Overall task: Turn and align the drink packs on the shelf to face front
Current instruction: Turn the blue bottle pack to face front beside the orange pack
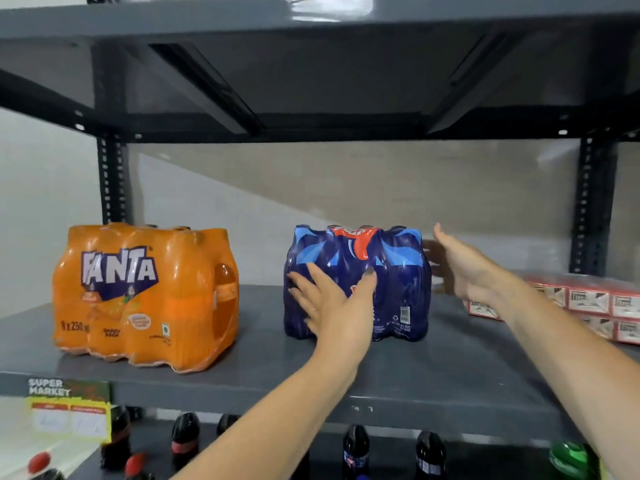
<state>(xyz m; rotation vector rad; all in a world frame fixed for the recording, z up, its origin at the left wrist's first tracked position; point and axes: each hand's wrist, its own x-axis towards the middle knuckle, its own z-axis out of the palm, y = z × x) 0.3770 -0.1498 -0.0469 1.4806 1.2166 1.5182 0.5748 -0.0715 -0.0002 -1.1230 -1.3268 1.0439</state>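
Note:
A dark blue drink pack (391,282) stands in the middle of the grey shelf (433,372), its barcode panel turned toward me. My left hand (334,303) lies flat against the pack's front left face, fingers spread. Just off the pack's right side hovers my right hand (464,268), fingers apart, holding nothing; whether it touches the pack is unclear. An orange Fanta pack (145,296) stands at the shelf's left, logo facing forward and slightly angled.
Red and white cartons (595,306) are stacked at the shelf's right. Another grey shelf (311,26) hangs close overhead. Dark soda bottles (355,448) stand on the level below. A supermarket price tag (69,407) hangs on the front edge at left.

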